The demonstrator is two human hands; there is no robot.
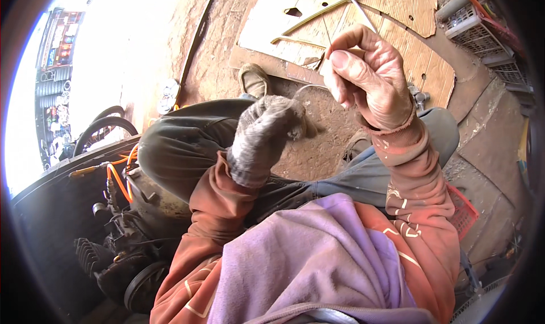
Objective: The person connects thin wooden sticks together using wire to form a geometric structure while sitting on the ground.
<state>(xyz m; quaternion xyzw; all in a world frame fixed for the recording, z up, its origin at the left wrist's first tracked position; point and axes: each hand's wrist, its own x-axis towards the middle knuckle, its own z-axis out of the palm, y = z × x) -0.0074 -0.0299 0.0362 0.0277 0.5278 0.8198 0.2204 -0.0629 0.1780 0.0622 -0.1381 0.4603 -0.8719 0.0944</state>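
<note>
My left hand (267, 125), in a dirty grey work glove, is closed in front of my left knee. A thin pale strand, like wire or cord (311, 85), curves out of its fist toward my right hand. My right hand (366, 77) is bare and raised higher, with thumb and forefinger pressed together. From that pinch a fine straight end (326, 26) sticks up, seen against the cardboard beyond. Whether this end and the curved strand are one piece cannot be told, since my right fingers hide the part between.
Flattened cardboard (420, 57) with crossed strips (318, 19) lies ahead. Plastic crates (477, 37) line the right, and a red basket (461, 210) stands by my right elbow. At left is a compressor (122, 250) with an orange hose (118, 182). A shoe (255, 80) shows ahead.
</note>
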